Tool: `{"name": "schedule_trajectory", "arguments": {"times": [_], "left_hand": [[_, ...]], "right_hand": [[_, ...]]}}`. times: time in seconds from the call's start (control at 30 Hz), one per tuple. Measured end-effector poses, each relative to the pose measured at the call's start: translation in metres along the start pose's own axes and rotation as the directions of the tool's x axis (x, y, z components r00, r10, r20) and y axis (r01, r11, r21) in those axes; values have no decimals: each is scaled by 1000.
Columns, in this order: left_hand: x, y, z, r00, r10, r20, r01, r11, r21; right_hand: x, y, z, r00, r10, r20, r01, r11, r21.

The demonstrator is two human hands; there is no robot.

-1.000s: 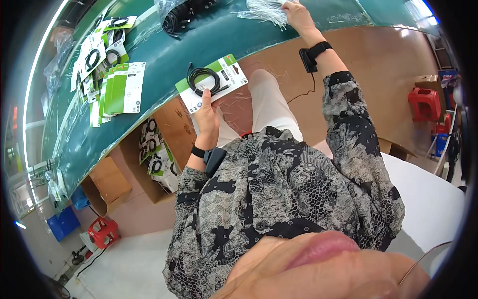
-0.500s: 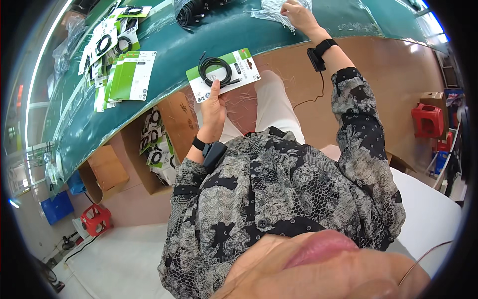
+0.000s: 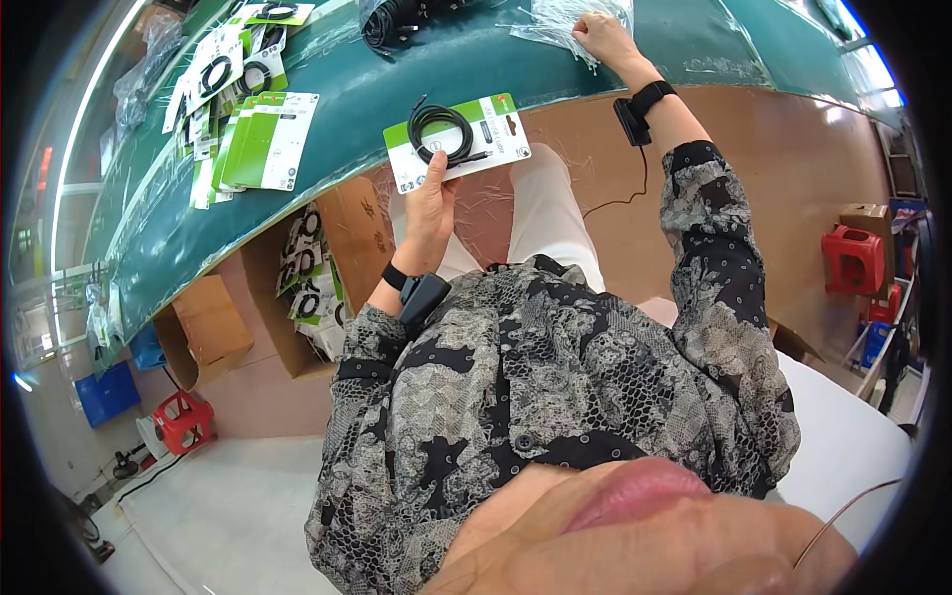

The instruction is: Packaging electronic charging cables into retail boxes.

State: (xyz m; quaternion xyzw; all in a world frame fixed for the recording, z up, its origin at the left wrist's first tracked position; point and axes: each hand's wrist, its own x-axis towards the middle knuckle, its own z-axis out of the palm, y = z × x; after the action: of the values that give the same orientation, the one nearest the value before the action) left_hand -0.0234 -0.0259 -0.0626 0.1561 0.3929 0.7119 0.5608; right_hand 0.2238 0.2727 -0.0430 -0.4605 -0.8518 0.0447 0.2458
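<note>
My left hand [image 3: 429, 210] grips a white and green packaging card [image 3: 508, 149] at its lower edge, in front of the green table's edge. On the card lies a coiled black cable [image 3: 466, 137], pinned there by my thumb. Farther off to the right, my right hand [image 3: 607, 40] is over the table with its fingers drawn together, at a clear bag of thin white plastic ties [image 3: 555, 22]. Whether a tie is between those fingertips is too small to tell.
A bundle of black cables [image 3: 387, 28] sits at the table's far middle. To the left are stacked green-and-white cards [image 3: 268, 144] and a pile of carded cables [image 3: 213, 74]. Below the table, a cardboard box [image 3: 273, 307] holds more. Red stools [image 3: 853, 260] stand farther right.
The card and coiled cable in my left hand have shifted slightly right in the picture. My right hand has drawn slightly nearer, its fingers still together at the white ties.
</note>
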Motion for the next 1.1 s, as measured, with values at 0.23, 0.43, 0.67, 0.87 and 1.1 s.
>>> {"name": "schedule_trajectory", "arguments": {"times": [0.23, 0.43, 0.67, 0.87, 1.1], "left_hand": [[4, -1, 2, 1000, -13, 7, 13, 1000, -16], [16, 12, 2, 991, -122, 61, 136, 912, -386], [13, 53, 57, 955, -239, 175, 296, 771, -564], [9, 55, 58, 926, -268, 265, 374, 743, -555], [3, 55, 57, 910, -306, 279, 414, 681, -604]], "right_hand": [[-4, 5, 1, 981, 1, -194, 10, 998, 58], [-39, -110, -85, 999, 49, 12, -49, 885, 463], [-109, -183, -61, 981, -139, -132, 191, 771, 608], [-109, -204, -51, 980, -51, -192, 163, 759, 630], [-112, -207, -47, 985, -5, -170, 120, 731, 672]]}}
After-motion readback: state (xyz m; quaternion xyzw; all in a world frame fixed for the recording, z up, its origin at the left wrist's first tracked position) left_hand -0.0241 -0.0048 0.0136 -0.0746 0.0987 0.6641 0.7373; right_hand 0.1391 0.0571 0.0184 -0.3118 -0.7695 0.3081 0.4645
